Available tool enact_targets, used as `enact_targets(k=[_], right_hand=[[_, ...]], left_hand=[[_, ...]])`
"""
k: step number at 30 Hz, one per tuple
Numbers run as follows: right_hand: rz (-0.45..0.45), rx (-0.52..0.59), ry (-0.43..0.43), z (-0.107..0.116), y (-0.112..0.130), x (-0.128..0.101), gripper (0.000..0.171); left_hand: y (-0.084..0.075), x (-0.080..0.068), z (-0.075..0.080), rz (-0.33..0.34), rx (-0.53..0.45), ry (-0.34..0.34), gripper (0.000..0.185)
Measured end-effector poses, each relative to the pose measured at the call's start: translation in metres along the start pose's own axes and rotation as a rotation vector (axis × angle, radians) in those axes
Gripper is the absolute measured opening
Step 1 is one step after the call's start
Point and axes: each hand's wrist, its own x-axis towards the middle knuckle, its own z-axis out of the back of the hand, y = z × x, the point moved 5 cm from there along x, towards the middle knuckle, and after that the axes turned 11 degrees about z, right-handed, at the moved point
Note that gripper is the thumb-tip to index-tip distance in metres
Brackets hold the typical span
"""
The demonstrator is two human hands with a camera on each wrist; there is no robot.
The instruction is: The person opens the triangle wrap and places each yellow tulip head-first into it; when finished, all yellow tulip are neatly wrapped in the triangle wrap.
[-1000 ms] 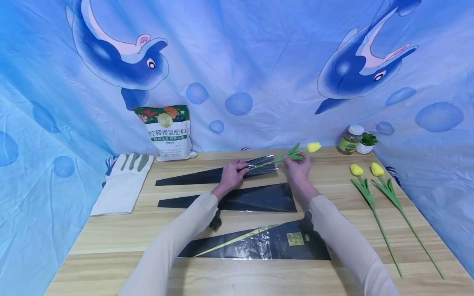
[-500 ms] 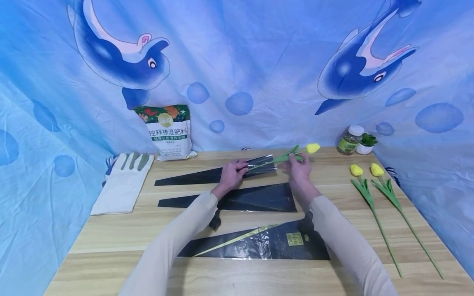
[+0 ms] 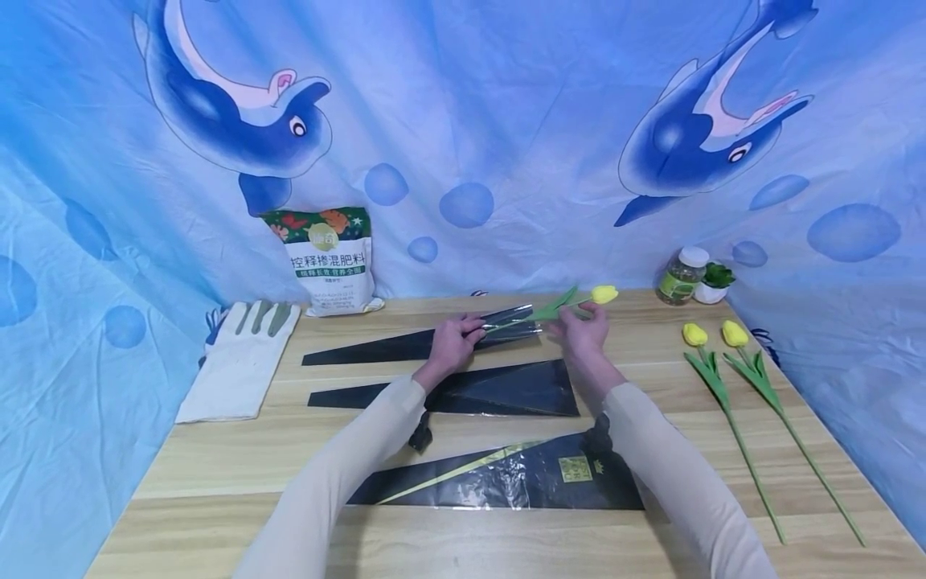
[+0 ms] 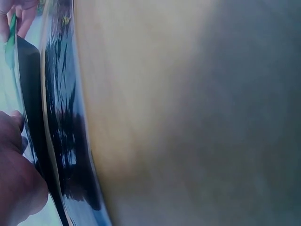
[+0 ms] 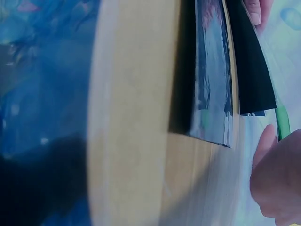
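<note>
- Change: over the last second the held tulip (image 3: 559,303) slid slightly left, so its bloom sat closer to the wide end of the far sleeve (image 3: 398,346). Small move; the head camera drifted a touch too.
- Right hand (image 3: 584,326) had worked its grip up toward the bloom; left hand (image 3: 452,342) stayed put.
- My read: the stem was being fed into the far sleeve a bit at a time, with leaves and bloom mostly outside. Couldn't tell how deep the stem end sat.
- Left hand: fingers curled, gripping the far sleeve partway along its length.
- Right hand: fingers bent in, pinching the held tulip close to the bloom; exact contact hidden.
- Held tulip lay at the back of the table (image 3: 253,474), stem running along the far sleeve's clear end. Fully between the layers or partly on top: not certain.
- Tulips: three. One in hand, plus inner loose tulip (image 3: 712,378) and outer loose tulip (image 3: 763,382), side by side at right.
- Black sleeves: three. Far, middle sleeve (image 3: 517,390), near sleeve (image 3: 535,478).
- One each: printed bag (image 3: 333,261), lidded jar (image 3: 682,277), potted plant (image 3: 716,281).
- White gloves (image 3: 227,378): one or a stacked pair, couldn't tell.
</note>
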Motion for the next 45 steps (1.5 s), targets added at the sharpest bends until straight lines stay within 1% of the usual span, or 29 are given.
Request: enact_targets(k=[3, 6, 11, 15, 20, 26, 30, 35, 40, 42, 45], right_hand=[[0.001, -0.070, 0.009, 0.001, -0.001, 0.000, 0.048], [0.012, -0.138, 0.015, 0.002, -0.001, -0.001, 0.050], [0.022, -0.195, 0.033, 0.000, -0.001, -0.002, 0.048], [0.009, -0.249, 0.066, -0.002, 0.000, -0.005, 0.049], [0.013, -0.262, 0.100, -0.007, -0.002, -0.007, 0.053], [0.056, -0.210, 0.111, -0.012, -0.005, -0.006, 0.053], [0.043, -0.186, 0.113, -0.011, -0.007, -0.005, 0.052], [0.030, -0.225, 0.136, -0.011, -0.006, -0.007, 0.053], [0.055, -0.279, 0.186, -0.014, -0.006, -0.010, 0.056], [0.064, -0.289, 0.200, -0.014, -0.007, -0.010, 0.055], [0.044, -0.304, 0.225, -0.014, -0.009, -0.008, 0.052]], left_hand=[[-0.001, 0.000, 0.000, -0.003, 0.002, 0.000, 0.026], [-0.002, 0.000, -0.001, -0.022, 0.013, -0.009, 0.025], [-0.005, 0.000, -0.001, -0.038, 0.018, -0.031, 0.025], [-0.006, 0.001, -0.002, -0.031, 0.030, -0.037, 0.024], [-0.008, 0.002, -0.004, -0.016, 0.039, -0.042, 0.023], [-0.008, 0.004, -0.005, 0.035, 0.021, -0.039, 0.024], [-0.007, 0.004, -0.005, 0.050, 0.020, -0.040, 0.024], [-0.005, 0.003, -0.005, 0.039, 0.016, -0.046, 0.024], [-0.007, 0.003, -0.005, 0.027, 0.030, -0.052, 0.024], [-0.008, 0.003, -0.005, 0.026, 0.033, -0.049, 0.024], [-0.008, 0.004, -0.005, 0.024, 0.039, -0.045, 0.024]])
